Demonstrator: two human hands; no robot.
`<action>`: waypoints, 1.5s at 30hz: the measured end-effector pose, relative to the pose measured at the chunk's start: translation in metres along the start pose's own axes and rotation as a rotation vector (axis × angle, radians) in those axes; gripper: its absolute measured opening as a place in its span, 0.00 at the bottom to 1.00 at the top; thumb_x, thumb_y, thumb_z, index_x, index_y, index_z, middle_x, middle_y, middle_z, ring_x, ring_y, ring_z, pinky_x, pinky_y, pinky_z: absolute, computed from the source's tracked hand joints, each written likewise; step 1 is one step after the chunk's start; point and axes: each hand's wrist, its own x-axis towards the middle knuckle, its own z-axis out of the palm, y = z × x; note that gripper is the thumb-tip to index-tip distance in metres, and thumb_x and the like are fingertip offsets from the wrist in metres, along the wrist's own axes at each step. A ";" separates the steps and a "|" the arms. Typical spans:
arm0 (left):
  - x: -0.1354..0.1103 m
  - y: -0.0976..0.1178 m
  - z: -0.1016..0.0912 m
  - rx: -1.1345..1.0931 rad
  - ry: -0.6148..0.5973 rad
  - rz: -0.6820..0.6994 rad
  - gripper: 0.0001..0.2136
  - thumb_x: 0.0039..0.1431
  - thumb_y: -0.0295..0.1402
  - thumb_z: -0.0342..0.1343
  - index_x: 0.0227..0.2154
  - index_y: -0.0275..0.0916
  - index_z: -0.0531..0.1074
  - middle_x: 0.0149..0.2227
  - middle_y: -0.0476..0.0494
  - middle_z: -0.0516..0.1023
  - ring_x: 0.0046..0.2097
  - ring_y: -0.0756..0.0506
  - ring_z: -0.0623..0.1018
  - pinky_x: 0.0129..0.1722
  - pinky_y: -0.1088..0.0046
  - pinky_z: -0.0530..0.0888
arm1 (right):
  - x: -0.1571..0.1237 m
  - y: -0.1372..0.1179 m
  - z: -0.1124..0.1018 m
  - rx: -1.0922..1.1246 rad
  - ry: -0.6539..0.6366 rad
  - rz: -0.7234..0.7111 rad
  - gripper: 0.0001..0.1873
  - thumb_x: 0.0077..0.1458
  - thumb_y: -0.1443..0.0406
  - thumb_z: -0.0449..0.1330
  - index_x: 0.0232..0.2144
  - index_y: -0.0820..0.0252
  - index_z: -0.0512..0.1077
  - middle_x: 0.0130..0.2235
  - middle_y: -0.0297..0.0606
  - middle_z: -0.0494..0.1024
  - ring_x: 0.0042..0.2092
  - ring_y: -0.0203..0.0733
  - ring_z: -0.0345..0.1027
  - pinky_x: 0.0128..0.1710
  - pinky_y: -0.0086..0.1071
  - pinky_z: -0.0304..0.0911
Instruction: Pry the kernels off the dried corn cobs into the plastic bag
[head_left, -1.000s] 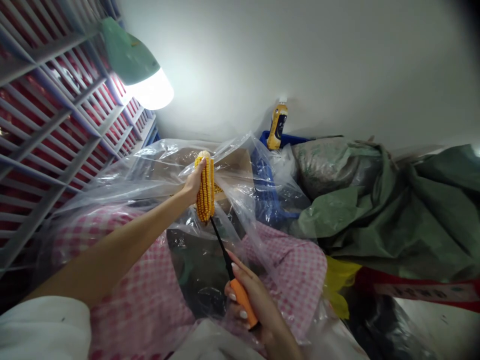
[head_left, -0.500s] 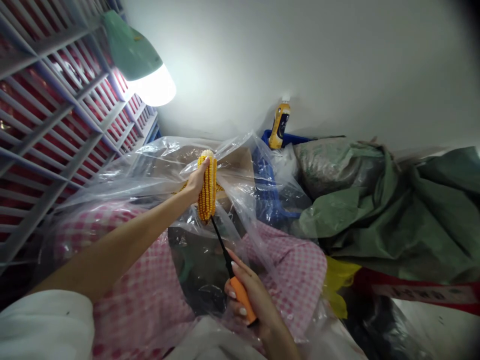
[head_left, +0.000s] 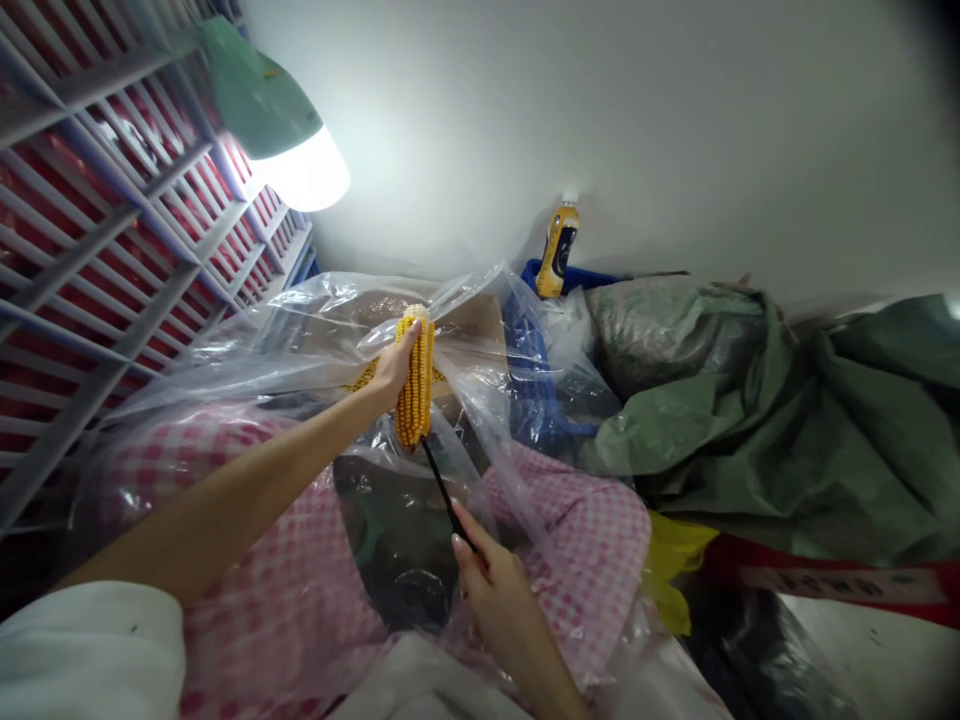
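Observation:
My left hand [head_left: 394,370] is closed round an ear of yellow corn [head_left: 417,395], thumb along its upper part. The ear is upright, and its kernel rows show on the side facing me. My right hand [head_left: 496,592] grips a screwdriver [head_left: 441,486] with a thin black shaft. Its tip meets the lower end of the ear, though whether it goes in between the kernels I cannot tell. The palm and fingers hide the screwdriver's handle. Behind my left wrist, more yellow corn [head_left: 361,375] shows in a clear plastic bag [head_left: 315,300].
A green lamp [head_left: 262,95] glows at upper left before a purple slatted crate [head_left: 142,210]. Behind the bag stand a blue basket [head_left: 529,345] and a yellow drink bottle [head_left: 558,248]. Green cloth [head_left: 855,430] lies to the right. Pink checked fabric [head_left: 262,540] covers my legs under the plastic.
My right hand has turned on the screwdriver, so the orange handle seen before is now hidden. My left hand and the ear have hardly moved.

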 end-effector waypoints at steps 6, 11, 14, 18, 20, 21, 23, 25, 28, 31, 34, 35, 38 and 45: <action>0.002 -0.004 -0.001 -0.009 -0.024 0.088 0.25 0.47 0.58 0.54 0.32 0.38 0.70 0.18 0.49 0.70 0.18 0.47 0.71 0.18 0.71 0.71 | 0.002 -0.006 0.004 0.199 -0.106 0.141 0.38 0.53 0.49 0.58 0.62 0.56 0.57 0.17 0.24 0.62 0.13 0.29 0.50 0.11 0.22 0.45; 0.000 -0.003 -0.001 0.011 -0.036 0.056 0.25 0.48 0.58 0.54 0.34 0.38 0.70 0.19 0.47 0.70 0.19 0.46 0.71 0.18 0.69 0.70 | 0.010 0.007 -0.013 0.738 -0.453 0.401 0.24 0.52 0.48 0.59 0.41 0.60 0.70 0.15 0.22 0.59 0.12 0.23 0.40 0.11 0.16 0.36; -0.001 -0.001 0.001 -0.018 -0.032 0.038 0.25 0.47 0.57 0.55 0.35 0.38 0.70 0.20 0.47 0.72 0.20 0.45 0.73 0.20 0.69 0.71 | 0.012 0.019 -0.018 0.831 -0.600 0.417 0.28 0.56 0.45 0.53 0.18 0.61 0.60 0.10 0.19 0.47 0.12 0.21 0.30 0.12 0.15 0.29; 0.000 -0.001 0.002 -0.055 -0.025 0.018 0.26 0.48 0.58 0.53 0.34 0.38 0.70 0.20 0.47 0.72 0.20 0.45 0.73 0.20 0.69 0.71 | 0.008 0.015 -0.009 0.637 -0.393 0.298 0.26 0.52 0.44 0.56 0.32 0.62 0.71 0.13 0.21 0.56 0.12 0.23 0.38 0.10 0.17 0.36; 0.000 -0.004 0.002 -0.018 -0.025 0.050 0.25 0.47 0.58 0.54 0.33 0.38 0.70 0.19 0.47 0.71 0.19 0.45 0.72 0.19 0.69 0.70 | 0.004 0.009 -0.003 0.347 -0.195 0.193 0.33 0.50 0.44 0.58 0.51 0.59 0.68 0.17 0.23 0.61 0.12 0.26 0.46 0.10 0.20 0.42; 0.001 -0.005 0.002 0.003 -0.031 0.071 0.25 0.47 0.57 0.55 0.33 0.38 0.70 0.18 0.47 0.70 0.18 0.46 0.71 0.18 0.69 0.70 | 0.002 0.005 0.001 0.195 -0.099 0.118 0.36 0.50 0.45 0.59 0.56 0.58 0.65 0.17 0.23 0.61 0.13 0.28 0.49 0.11 0.21 0.45; 0.001 -0.008 0.002 0.018 -0.042 0.095 0.24 0.47 0.57 0.56 0.32 0.38 0.70 0.18 0.48 0.70 0.18 0.46 0.71 0.18 0.70 0.69 | 0.000 0.001 0.006 -0.048 0.040 -0.032 0.35 0.51 0.48 0.59 0.58 0.57 0.66 0.18 0.26 0.62 0.17 0.31 0.54 0.15 0.23 0.51; 0.001 -0.009 0.002 0.005 -0.036 0.102 0.25 0.47 0.57 0.55 0.33 0.38 0.70 0.18 0.48 0.70 0.18 0.46 0.71 0.18 0.70 0.69 | -0.001 -0.002 0.009 -0.102 0.080 -0.077 0.32 0.53 0.50 0.59 0.57 0.57 0.67 0.19 0.28 0.62 0.19 0.32 0.56 0.17 0.24 0.52; -0.001 -0.008 0.002 0.006 -0.044 0.110 0.25 0.47 0.57 0.55 0.33 0.38 0.70 0.18 0.48 0.70 0.18 0.46 0.71 0.18 0.70 0.69 | -0.001 -0.005 0.005 0.153 -0.066 0.110 0.38 0.53 0.48 0.58 0.62 0.55 0.58 0.18 0.26 0.63 0.15 0.30 0.52 0.12 0.22 0.48; -0.002 -0.006 0.002 -0.009 -0.056 0.083 0.25 0.47 0.58 0.55 0.33 0.38 0.70 0.18 0.48 0.70 0.19 0.45 0.71 0.18 0.70 0.69 | 0.004 -0.002 -0.008 0.553 -0.277 0.296 0.32 0.51 0.48 0.59 0.54 0.57 0.65 0.17 0.24 0.63 0.13 0.26 0.45 0.10 0.18 0.41; 0.001 -0.004 0.001 -0.068 -0.024 0.032 0.26 0.47 0.59 0.54 0.33 0.38 0.70 0.19 0.47 0.71 0.19 0.45 0.72 0.19 0.69 0.71 | 0.009 0.011 -0.019 0.778 -0.492 0.394 0.23 0.55 0.47 0.55 0.25 0.62 0.67 0.11 0.20 0.51 0.13 0.23 0.33 0.11 0.16 0.32; 0.003 -0.003 0.001 -0.082 -0.015 0.020 0.26 0.46 0.59 0.54 0.34 0.38 0.70 0.20 0.47 0.72 0.20 0.45 0.73 0.20 0.69 0.71 | 0.010 0.015 -0.020 0.813 -0.529 0.386 0.25 0.56 0.47 0.53 0.19 0.61 0.62 0.10 0.19 0.47 0.13 0.22 0.29 0.11 0.16 0.29; 0.006 -0.001 0.001 -0.127 0.004 -0.010 0.27 0.46 0.59 0.54 0.36 0.38 0.71 0.21 0.47 0.73 0.21 0.45 0.74 0.23 0.68 0.73 | 0.010 0.022 -0.015 0.729 -0.465 0.277 0.28 0.57 0.44 0.50 0.17 0.59 0.59 0.10 0.19 0.44 0.14 0.23 0.27 0.11 0.17 0.28; 0.003 -0.006 0.003 -0.066 0.007 0.061 0.25 0.46 0.58 0.55 0.34 0.38 0.71 0.20 0.48 0.71 0.20 0.46 0.73 0.21 0.70 0.71 | 0.000 0.004 0.007 -0.112 0.100 -0.117 0.28 0.54 0.51 0.58 0.55 0.55 0.69 0.20 0.30 0.65 0.20 0.34 0.57 0.21 0.26 0.53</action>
